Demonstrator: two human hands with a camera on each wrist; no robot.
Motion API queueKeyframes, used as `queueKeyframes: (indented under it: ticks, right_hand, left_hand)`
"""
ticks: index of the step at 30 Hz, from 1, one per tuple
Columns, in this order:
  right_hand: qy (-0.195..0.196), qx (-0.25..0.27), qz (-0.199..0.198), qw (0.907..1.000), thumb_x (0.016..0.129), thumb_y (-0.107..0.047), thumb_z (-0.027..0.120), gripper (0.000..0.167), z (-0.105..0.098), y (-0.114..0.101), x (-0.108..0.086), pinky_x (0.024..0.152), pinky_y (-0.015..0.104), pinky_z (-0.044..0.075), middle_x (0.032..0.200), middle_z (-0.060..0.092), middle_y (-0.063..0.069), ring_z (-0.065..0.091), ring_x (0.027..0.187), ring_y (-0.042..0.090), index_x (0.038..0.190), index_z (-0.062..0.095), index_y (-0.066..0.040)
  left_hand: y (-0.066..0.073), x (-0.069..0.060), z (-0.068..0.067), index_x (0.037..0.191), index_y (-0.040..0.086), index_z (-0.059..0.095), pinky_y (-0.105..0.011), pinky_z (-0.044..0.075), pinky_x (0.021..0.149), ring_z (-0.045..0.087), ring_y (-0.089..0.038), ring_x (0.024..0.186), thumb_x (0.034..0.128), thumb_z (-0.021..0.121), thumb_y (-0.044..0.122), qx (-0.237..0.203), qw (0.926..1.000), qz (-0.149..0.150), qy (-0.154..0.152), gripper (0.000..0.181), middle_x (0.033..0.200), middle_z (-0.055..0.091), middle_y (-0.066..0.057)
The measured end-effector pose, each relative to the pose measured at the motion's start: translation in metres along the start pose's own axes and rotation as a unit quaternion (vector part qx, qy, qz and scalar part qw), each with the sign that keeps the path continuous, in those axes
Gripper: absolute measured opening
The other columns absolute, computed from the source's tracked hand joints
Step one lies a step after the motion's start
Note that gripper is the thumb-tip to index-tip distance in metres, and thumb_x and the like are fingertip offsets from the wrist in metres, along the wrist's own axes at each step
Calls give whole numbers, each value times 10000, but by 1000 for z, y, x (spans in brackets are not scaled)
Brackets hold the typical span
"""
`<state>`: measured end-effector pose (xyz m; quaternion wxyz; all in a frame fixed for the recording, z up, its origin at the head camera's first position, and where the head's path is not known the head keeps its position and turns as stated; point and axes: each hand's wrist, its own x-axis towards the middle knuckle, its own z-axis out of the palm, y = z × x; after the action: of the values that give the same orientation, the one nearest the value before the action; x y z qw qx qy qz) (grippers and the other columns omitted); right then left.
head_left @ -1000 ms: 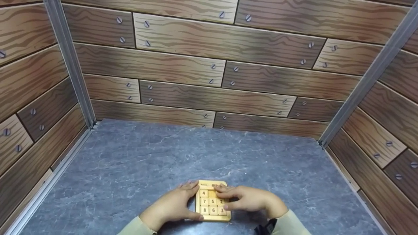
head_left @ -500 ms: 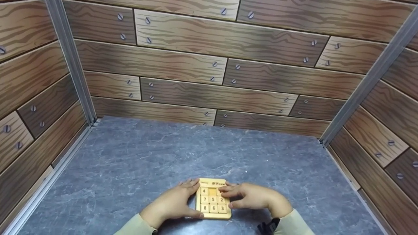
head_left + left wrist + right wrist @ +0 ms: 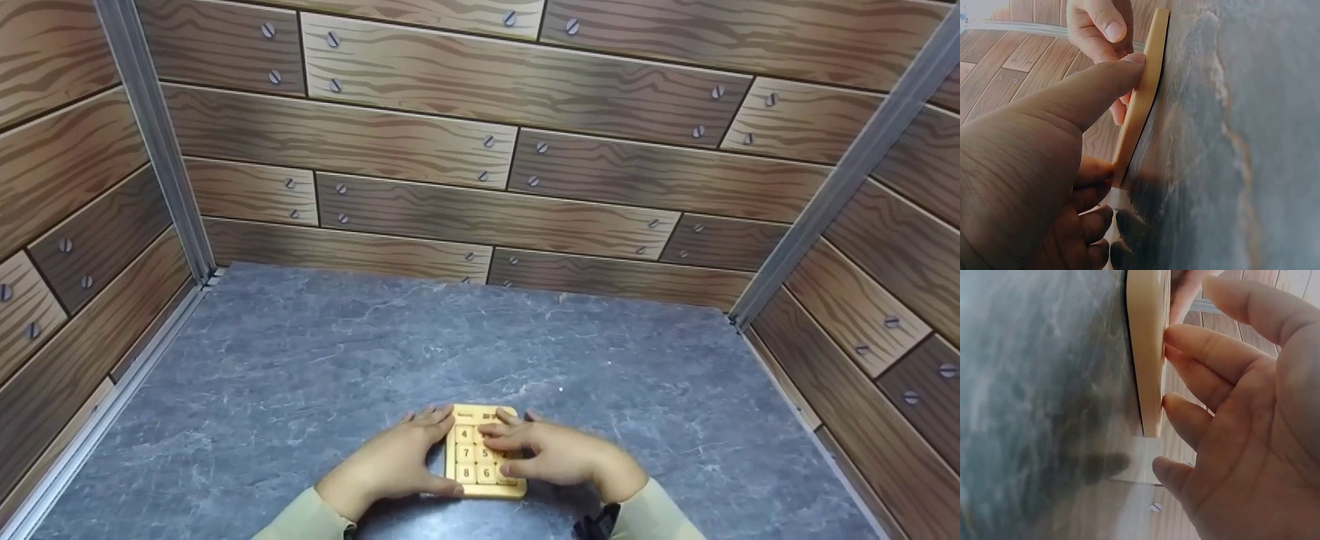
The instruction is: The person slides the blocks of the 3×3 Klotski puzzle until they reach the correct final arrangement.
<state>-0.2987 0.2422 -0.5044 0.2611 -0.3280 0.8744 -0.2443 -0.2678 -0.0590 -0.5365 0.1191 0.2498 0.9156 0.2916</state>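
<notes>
A yellow number slide puzzle lies flat on the grey table, at the bottom middle of the head view. My left hand holds its left side, thumb at the near corner and fingers at the far one; the left wrist view shows that thumb on the edge of the puzzle. Over the right part of the board, my right hand touches the tiles with extended fingertips, and the right wrist view has them against its top face. Tiles 4, 7, 8, 5 and 6 show. The right column and the top middle cell are mostly covered.
The dark marbled table extends behind and to both sides of the puzzle. Wood-print walls close off the back and sides, with metal rails at the corners. A black strap sits at the right wrist.
My right fingers shifted slightly right, then moved left across the top row, now covering the orange gap that showed earlier. Whether a tile slid is hidden. My left hand keeps its hold.
</notes>
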Motion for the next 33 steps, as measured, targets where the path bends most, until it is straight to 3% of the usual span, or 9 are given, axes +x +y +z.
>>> queueKeyframes:
  ticks: [4,11,15,19,23,28,33]
  right_hand:
    - [239,-205,-50,9995,1097,-441,703,602,5,-2,0,1428,736,53,1797,457,-48,242,1766,384,1651,596,-232]
    - [664,-742,-137,9949,1092,-482,693,673,22,-9,-13,1391,623,356,1831,417,-64,450,1685,334,1700,531,-244]
    - [898,-709,-183,9933,1107,-464,693,636,25,-8,-27,1356,603,431,1771,529,1,536,1623,355,1676,571,-208]
    - [1010,-382,-251,9938,1131,-424,682,520,22,-2,-36,1320,545,500,1639,646,1,621,1529,285,1599,663,-199]
    - [1068,-445,-406,9925,1128,-423,692,495,24,3,-39,1321,515,504,1594,658,-22,615,1515,254,1561,699,-184]
    - [958,-1357,-322,9856,1098,-521,694,585,29,-1,-43,1348,644,430,1682,598,-55,488,1653,339,1607,656,-236]
    - [825,-1441,-61,9861,1090,-594,674,664,27,-6,-42,1333,760,373,1753,532,-66,375,1722,378,1666,588,-275]
  left_hand:
    - [-1,1,1,1725,66,456,-638,258,1435,345,-389,1734,835,899,729,-6,10000,9,-15,1195,1857,366,-80]
    - [-4,-1,2,1720,72,468,-666,250,1430,349,-405,1730,820,919,727,-86,9996,-218,-128,1202,1855,375,-81]
    - [-3,-1,2,1715,65,473,-680,246,1424,351,-426,1725,808,928,714,-108,9998,-144,-19,1205,1852,377,-94]
    - [0,4,2,1717,68,472,-672,243,1427,348,-427,1725,808,928,710,-162,9999,-40,30,1202,1853,376,-89]
    - [-1,6,5,1723,77,464,-667,239,1431,334,-422,1733,822,930,702,-304,9995,-66,-92,1191,1856,373,-81]
    - [-4,6,6,1727,90,464,-673,224,1436,320,-407,1742,835,925,704,-456,9985,-154,-279,1177,1858,372,-75]
    - [-4,6,0,1724,72,463,-673,220,1436,330,-409,1737,834,929,694,-315,9993,-85,-184,1181,1856,374,-87]
